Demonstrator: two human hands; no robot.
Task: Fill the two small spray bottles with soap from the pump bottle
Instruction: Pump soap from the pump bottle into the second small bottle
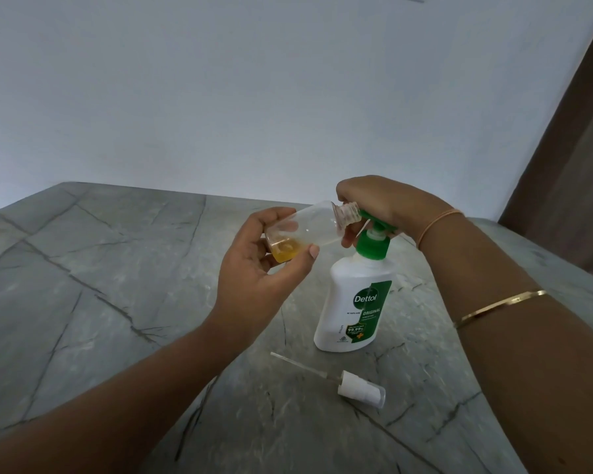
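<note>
One clear spray bottle point(302, 230) is held in the left hand point(264, 268), tilted nearly onto its side, base toward the palm and open threaded neck pointing right and slightly up. The left fingers point(312, 250) are curled around the base end, thumb on the near side, the rest wrapped behind. A small pool of yellow soap point(283, 250) is seen in the lowest part of the bottle, near its base; the rest of the bottle looks empty.

The neck is brought right up to the green nozzle point(379, 223) of the pump bottle point(353, 302). Whether the nozzle tip is inside the neck cannot be told. The pump bottle, white with a green label, stands upright on the grey marbled table point(117, 302), toward its right side and well in from the near edge.

The right hand point(380, 200) is laid over the pump head from above, fingers bent down over it and closed together; one fingertip shows below the neck of the spray bottle. How far the pump is pressed cannot be told. A thin band and a gold bangle point(500, 307) are worn on the right forearm.

A white spray cap point(360, 388) with its dip tube lies on its side on the table, just in front of the pump bottle, tube pointing left and away. Only one spray bottle is in view.
</note>
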